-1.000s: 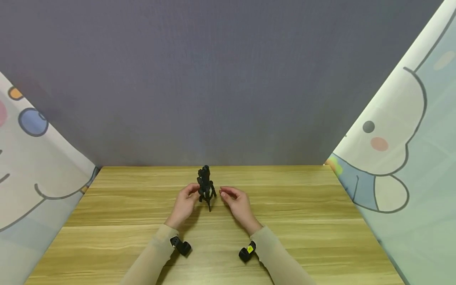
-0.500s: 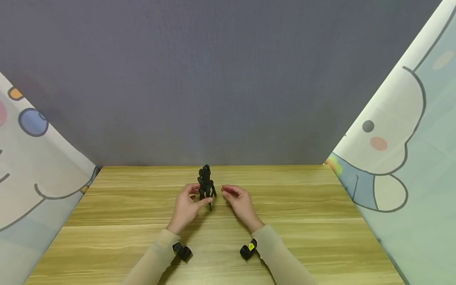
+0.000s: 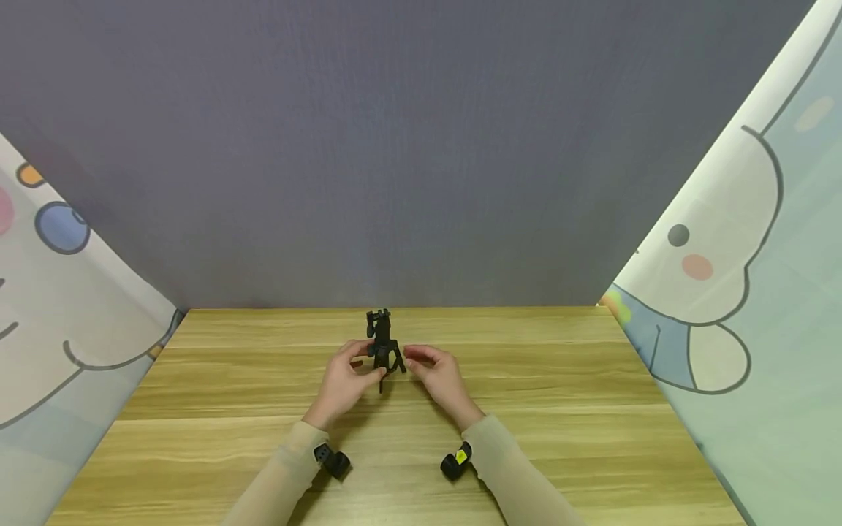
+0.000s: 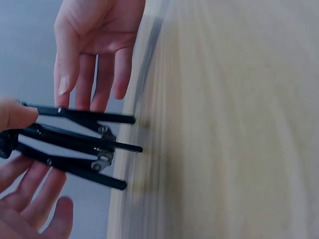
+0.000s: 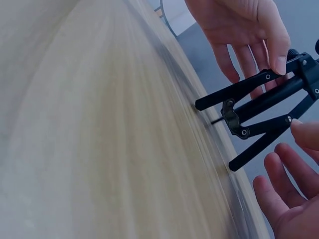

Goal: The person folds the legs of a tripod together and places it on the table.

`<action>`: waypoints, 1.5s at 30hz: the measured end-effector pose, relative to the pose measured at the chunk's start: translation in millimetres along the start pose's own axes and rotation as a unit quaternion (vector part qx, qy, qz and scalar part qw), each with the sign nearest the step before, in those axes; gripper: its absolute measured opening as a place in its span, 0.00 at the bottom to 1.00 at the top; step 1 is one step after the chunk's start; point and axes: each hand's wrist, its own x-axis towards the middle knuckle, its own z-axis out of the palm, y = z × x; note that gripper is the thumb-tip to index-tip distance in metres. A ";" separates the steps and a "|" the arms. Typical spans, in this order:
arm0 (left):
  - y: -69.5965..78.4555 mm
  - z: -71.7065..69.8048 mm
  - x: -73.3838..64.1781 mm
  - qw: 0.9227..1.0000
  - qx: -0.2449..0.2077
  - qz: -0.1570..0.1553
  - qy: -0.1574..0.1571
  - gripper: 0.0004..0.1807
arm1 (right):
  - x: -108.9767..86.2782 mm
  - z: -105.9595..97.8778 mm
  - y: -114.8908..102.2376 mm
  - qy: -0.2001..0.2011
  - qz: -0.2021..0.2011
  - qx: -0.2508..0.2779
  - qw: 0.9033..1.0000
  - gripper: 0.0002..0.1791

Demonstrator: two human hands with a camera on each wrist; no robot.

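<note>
My left hand point(image 3: 343, 378) pinches black tripod point(image 3: 383, 334), roughly upright between hands, over table point(image 3: 539, 394). My right hand point(image 3: 442, 378) loose beside leg point(image 3: 399, 359), touch unclear. Probably light, stiff; best held by central column point(image 5: 269, 102).

High and well back, the head view looks forward and down, the wooden table point(image 3: 559, 394) low in frame. Both wrist views come from close in, on opposite sides (tipped sideways, too!), sharing the black tripod point(image 4: 70, 141): frame left in the left wrist's, frame right in the right's.
</note>
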 end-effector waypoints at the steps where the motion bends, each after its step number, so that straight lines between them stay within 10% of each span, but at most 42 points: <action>1: -0.9 -1.0 0.5 1.000 -0.009 0.001 -0.010 0.28 | 0.0 0.8 1.0 -0.003 -0.002 -0.003 1.000 0.15; 29: -2.7 -12.3 7.4 0.992 -0.068 -0.035 -0.096 0.32 | -0.4 6.8 8.2 -0.033 -0.031 -0.069 0.997 0.09; 45: 40.3 -31.8 28.8 0.992 -0.119 0.042 -0.025 0.28 | -0.8 9.3 9.3 -0.032 -0.025 -0.091 0.995 0.08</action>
